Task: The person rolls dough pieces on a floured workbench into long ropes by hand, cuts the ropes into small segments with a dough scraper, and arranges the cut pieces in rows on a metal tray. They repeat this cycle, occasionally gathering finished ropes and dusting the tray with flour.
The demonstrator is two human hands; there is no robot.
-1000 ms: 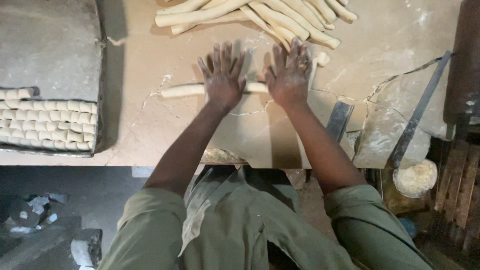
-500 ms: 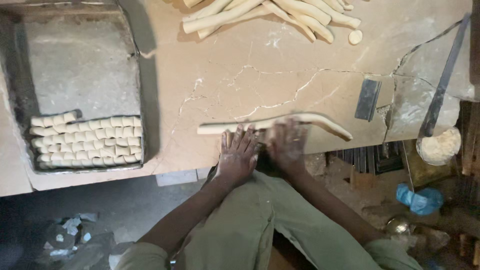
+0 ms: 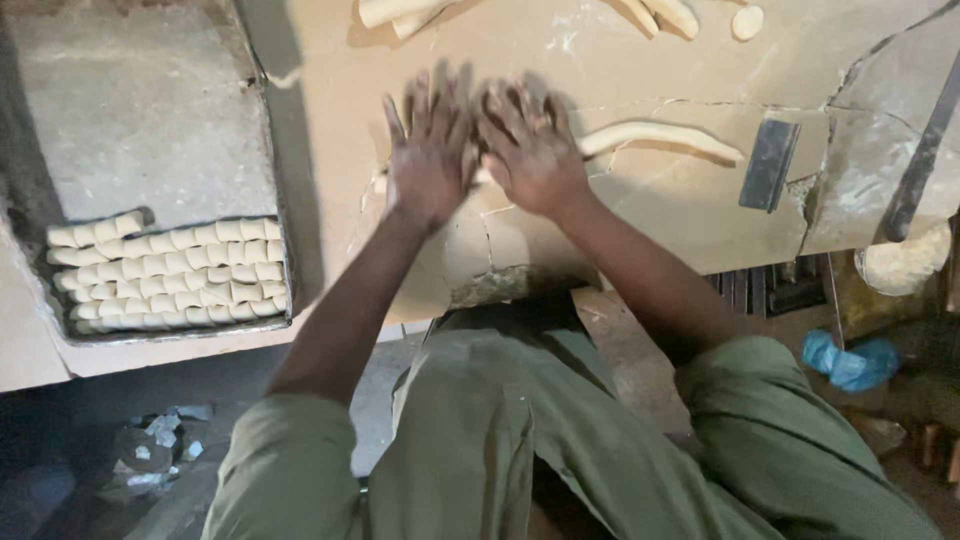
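Note:
My left hand [image 3: 432,150] and my right hand [image 3: 530,145] lie flat, side by side, fingers spread, pressing on a long pale dough rope [image 3: 655,135] on the floured stone worktop [image 3: 330,110]. The rope's right end curves out past my right hand; its middle is hidden under my palms. Neither hand grips anything.
A metal tray [image 3: 150,120] at the left holds rows of cut dough pieces [image 3: 165,272]. More dough ropes [image 3: 400,10] and a small dough disc [image 3: 746,22] lie at the far edge. A dark metal scraper [image 3: 768,165] rests right of my hands. A long metal bar [image 3: 920,165] lies at far right.
Both hands have rolled the rope away from me, from the table's near edge towards its middle, and the view has shifted closer to the table.

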